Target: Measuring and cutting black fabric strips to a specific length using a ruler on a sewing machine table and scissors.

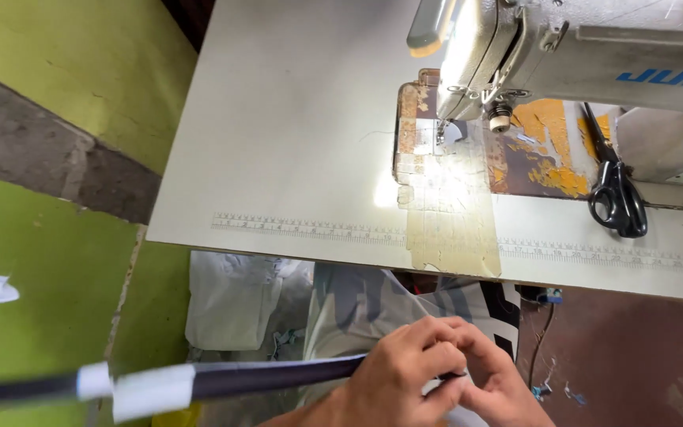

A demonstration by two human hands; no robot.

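Note:
My left hand (395, 372) and my right hand (493, 379) meet below the table's front edge, fingers pinched together on the end of a long dark fabric strip (278, 374). The strip runs off to the left, with white tape pieces (152, 390) wrapped on it. Both hands hover over grey-and-black patterned cloth (373, 304) in my lap. A white sewing machine (594, 55) stands at the table's far right, its lit needle area (441, 134) above a worn plate.
Black scissors (615, 190) lie on the machine bed. The white table (294, 119) has a ruler strip (310, 228) along its front edge. A green and grey wall (49, 158) is at left. White bags (239, 296) sit under the table.

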